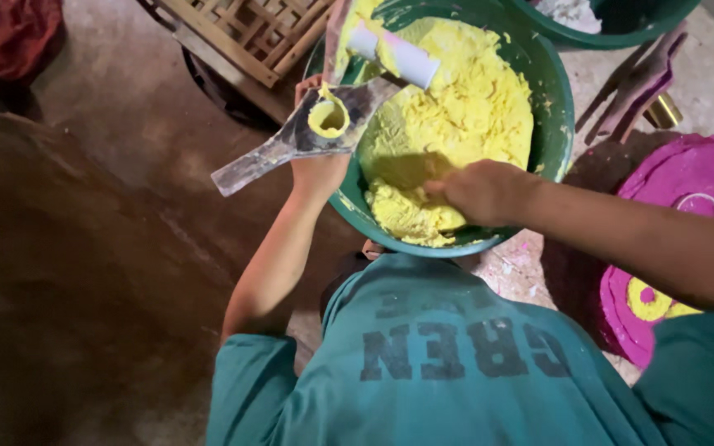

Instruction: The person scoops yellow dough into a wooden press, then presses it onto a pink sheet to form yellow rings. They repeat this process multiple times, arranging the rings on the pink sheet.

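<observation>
A green basin (557,124) holds a heap of yellow paste (464,107). My left hand (317,169) grips a flat grey mould piece (278,149) at the basin's left rim. The piece has a round hole (328,118) packed with yellow paste. My right hand (481,192) is pressed into the near side of the paste, fingers curled into it and partly hidden. A white tube (398,54) smeared with paste leans over the far part of the basin.
A pink disc (687,177) with yellow rings lies on the floor at the right. Pink stick-like tools (640,83) and a brass cylinder (663,111) lie beyond it. A second green basin (621,29), a wooden crate (249,33) and a red cloth (10,37) sit farther off.
</observation>
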